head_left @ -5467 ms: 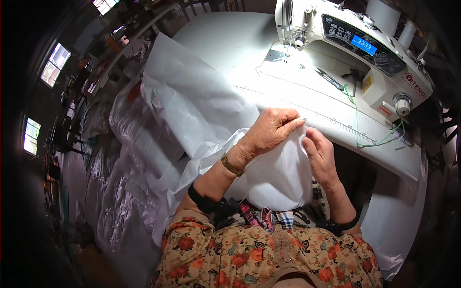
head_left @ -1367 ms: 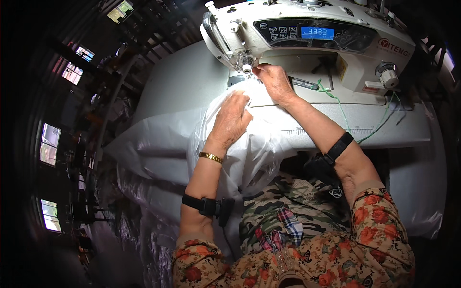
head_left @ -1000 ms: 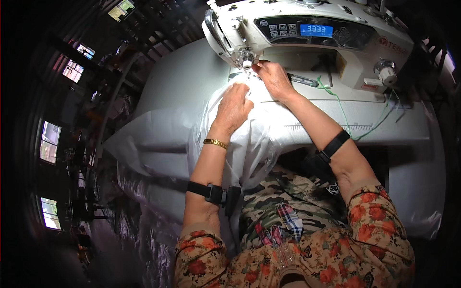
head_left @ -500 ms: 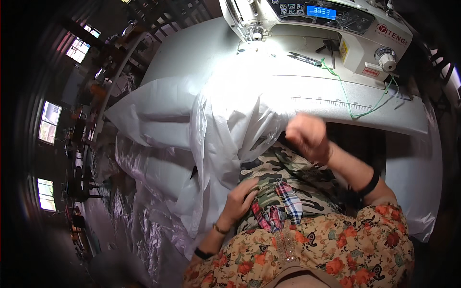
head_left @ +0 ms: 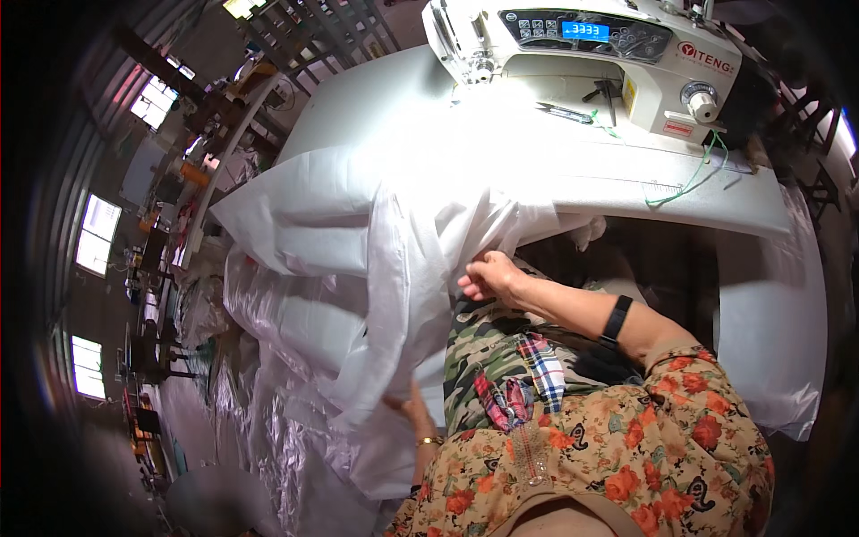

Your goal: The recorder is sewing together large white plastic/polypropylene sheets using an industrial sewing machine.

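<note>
A large sheet of thin white, slightly sheer material (head_left: 385,295) spreads over the sewing table's front edge and hangs in folds over my left side. My right hand (head_left: 490,276) is closed, its fingers curled, right at the sheet's right edge above my lap. Whether it pinches the sheet or something small is not clear. My left hand (head_left: 413,410) is low beside my thigh, partly under a hanging fold, with its fingers mostly hidden. Beyond the sheet, the white sewing machine (head_left: 591,54) stands with its lamp glaring on the material under the needle area.
Thread snips (head_left: 565,113) lie on the machine bed, with a green thread (head_left: 684,190) trailing along the table's right part. More crumpled translucent sheeting (head_left: 277,430) lies at the left. White material (head_left: 769,322) hangs at the right table end. A slatted chair (head_left: 327,36) stands behind.
My right hand has come left and down from the table edge to the sheet's side. My left hand has left my lap and slipped partly behind the hanging fold.
</note>
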Demonstrator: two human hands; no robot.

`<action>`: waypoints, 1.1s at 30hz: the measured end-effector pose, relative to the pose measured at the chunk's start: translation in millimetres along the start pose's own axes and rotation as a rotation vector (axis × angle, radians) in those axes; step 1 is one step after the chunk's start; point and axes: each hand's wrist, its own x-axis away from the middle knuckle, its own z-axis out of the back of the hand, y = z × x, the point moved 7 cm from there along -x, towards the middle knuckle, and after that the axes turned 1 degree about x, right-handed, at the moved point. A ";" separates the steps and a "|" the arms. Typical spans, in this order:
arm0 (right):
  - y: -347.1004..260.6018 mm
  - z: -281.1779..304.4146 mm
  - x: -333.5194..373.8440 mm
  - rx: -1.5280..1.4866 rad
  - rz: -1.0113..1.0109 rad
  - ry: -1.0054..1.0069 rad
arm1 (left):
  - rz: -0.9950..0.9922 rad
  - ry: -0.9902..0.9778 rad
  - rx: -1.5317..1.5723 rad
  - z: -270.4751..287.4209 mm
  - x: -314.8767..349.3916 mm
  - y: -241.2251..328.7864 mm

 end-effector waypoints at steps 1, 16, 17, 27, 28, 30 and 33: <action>1.0 1.8 -9.7 -0.063 -0.016 0.024 | -0.020 0.114 0.009 23.1 -18.1 6.0; -25.8 -80.0 -4.7 -0.287 0.164 -0.336 | -0.508 1.315 -0.650 497.2 -162.2 276.2; -29.6 -91.6 -0.3 -0.273 0.159 -0.365 | -0.554 1.308 -0.682 492.7 -185.2 290.1; 7.0 -96.9 13.2 0.185 0.031 -0.461 | -0.881 -0.119 0.150 237.1 -170.7 291.6; 12.0 -85.0 6.9 0.180 0.007 -0.352 | -0.769 -0.334 0.305 205.4 -132.1 294.8; 8.9 -67.7 -0.6 0.062 0.073 -0.218 | -0.877 -0.566 0.198 148.7 -34.0 299.5; 2.0 -65.9 0.0 0.001 0.112 -0.257 | -0.859 -0.489 -0.205 84.8 42.6 275.9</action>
